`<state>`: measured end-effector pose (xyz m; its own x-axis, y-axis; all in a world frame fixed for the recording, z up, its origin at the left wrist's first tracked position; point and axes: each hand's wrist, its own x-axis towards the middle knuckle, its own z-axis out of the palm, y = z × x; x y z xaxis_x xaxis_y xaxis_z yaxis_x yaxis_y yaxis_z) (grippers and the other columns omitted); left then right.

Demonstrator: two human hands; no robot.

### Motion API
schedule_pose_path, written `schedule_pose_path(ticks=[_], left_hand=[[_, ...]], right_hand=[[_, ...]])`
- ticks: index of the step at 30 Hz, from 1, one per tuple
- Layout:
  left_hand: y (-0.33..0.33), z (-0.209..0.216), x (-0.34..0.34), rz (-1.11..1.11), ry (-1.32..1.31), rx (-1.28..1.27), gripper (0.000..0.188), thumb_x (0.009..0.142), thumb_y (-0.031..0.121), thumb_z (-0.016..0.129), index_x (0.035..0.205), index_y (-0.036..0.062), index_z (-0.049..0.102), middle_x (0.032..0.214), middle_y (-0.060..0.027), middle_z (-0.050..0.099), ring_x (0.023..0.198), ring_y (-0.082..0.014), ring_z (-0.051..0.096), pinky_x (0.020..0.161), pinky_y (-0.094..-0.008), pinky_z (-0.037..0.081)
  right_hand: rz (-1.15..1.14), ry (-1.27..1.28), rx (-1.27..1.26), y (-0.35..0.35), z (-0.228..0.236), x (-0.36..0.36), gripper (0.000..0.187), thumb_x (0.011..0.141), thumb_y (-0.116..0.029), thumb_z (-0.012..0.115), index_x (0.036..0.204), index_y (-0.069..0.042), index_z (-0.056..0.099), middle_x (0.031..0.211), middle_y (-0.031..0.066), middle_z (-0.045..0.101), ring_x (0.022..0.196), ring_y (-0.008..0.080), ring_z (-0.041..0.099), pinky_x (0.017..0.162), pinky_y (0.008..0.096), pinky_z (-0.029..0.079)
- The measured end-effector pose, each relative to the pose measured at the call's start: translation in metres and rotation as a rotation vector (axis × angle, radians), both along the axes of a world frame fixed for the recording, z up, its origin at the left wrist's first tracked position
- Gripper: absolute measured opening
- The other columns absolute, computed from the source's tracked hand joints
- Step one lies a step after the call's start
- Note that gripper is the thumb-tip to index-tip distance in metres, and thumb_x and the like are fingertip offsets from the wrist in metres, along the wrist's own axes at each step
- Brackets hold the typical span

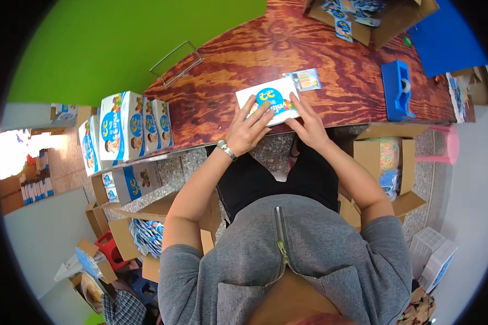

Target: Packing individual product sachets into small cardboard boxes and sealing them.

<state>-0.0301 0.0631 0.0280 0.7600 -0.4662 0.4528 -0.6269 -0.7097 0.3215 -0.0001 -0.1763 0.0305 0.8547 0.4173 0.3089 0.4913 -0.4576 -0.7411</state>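
Note:
A small white carton (pixel 244 96) with a blue oval print lies on the wooden table near its front edge. My left hand (pixel 247 128) rests flat on its top, fingers apart, reaching over the near left part. Around the carton's right near corner my right hand (pixel 309 123) is closed, with the thumb at the near edge and the fingers along the right side. Just behind the carton, partly covered by it, is a flat clear packet (pixel 309 79) with blue ends and coloured strips inside.
Several similar cartons (pixel 114 127) stand at the table's left end. A wire stand (pixel 176 62) is at the far left edge. A blue tape dispenser (pixel 397 92) sits at right. An open cardboard box (pixel 393 30) of packets stands far right. Below are open boxes (pixel 412 168) and a pink stool (pixel 450 145).

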Motion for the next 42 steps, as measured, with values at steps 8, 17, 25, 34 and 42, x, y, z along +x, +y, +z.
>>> schedule_pose_path(ticks=[8, 17, 25, 34, 42], left_hand=[[0.011, -0.002, -0.005, 0.057, -0.043, 0.035, 0.044, 0.081, 0.01, 0.075, 0.125, 0.009, 0.066, 0.138, -0.0093, 0.058, 0.138, -0.0391, 0.042, 0.108, -0.0565, 0.035], [-0.005, 0.003, -0.002, 0.027, -0.005, -0.01, 0.036, 0.089, 0.003, 0.064, 0.125, 0.0036, 0.065, 0.14, -0.0142, 0.056, 0.14, -0.0416, 0.038, 0.112, -0.0505, 0.034], [-0.001, 0.003, -0.005, 0.057, 0.009, 0.022, 0.037, 0.088, 0.004, 0.066, 0.125, 0.0041, 0.065, 0.141, -0.0138, 0.056, 0.14, -0.0417, 0.038, 0.112, -0.0501, 0.033], [-0.007, -0.003, -0.004, 0.136, -0.061, 0.068, 0.039, 0.089, 0.011, 0.068, 0.128, 0.0111, 0.064, 0.142, -0.0083, 0.055, 0.142, -0.0346, 0.038, 0.114, -0.061, 0.021], [-0.029, -0.009, -0.003, 0.263, -0.129, 0.033, 0.04, 0.087, 0.019, 0.069, 0.126, 0.0116, 0.064, 0.138, -0.0069, 0.057, 0.135, -0.038, 0.045, 0.109, -0.0638, 0.028]], right_hand=[[-0.193, -0.282, -0.211, -0.08, 0.056, 0.03, 0.044, 0.09, -0.023, 0.069, 0.132, -0.012, 0.061, 0.127, 0.0158, 0.064, 0.113, 0.0312, 0.063, 0.09, 0.0394, 0.053], [-0.89, 0.609, 0.002, -0.35, 0.058, 0.074, 0.036, 0.091, -0.033, 0.068, 0.11, -0.003, 0.071, 0.103, 0.0098, 0.072, 0.103, 0.0241, 0.065, 0.093, 0.0375, 0.045], [-0.804, 0.434, 0.291, -0.334, 0.066, 0.063, 0.027, 0.09, -0.028, 0.072, 0.098, -0.003, 0.07, 0.093, 0.0011, 0.068, 0.087, 0.0101, 0.059, 0.08, 0.0277, 0.046], [-0.937, 0.474, 0.142, -0.276, -0.03, -0.007, 0.012, 0.094, -0.015, 0.066, 0.094, -0.003, 0.068, 0.086, -0.0011, 0.064, 0.084, 0.0071, 0.056, 0.074, 0.0233, 0.045], [-0.145, 0.772, 0.691, -0.04, 0.048, -0.006, 0.012, 0.096, -0.019, 0.066, 0.102, -0.009, 0.062, 0.084, -0.0007, 0.067, 0.077, 0.0076, 0.064, 0.064, 0.0202, 0.047]])
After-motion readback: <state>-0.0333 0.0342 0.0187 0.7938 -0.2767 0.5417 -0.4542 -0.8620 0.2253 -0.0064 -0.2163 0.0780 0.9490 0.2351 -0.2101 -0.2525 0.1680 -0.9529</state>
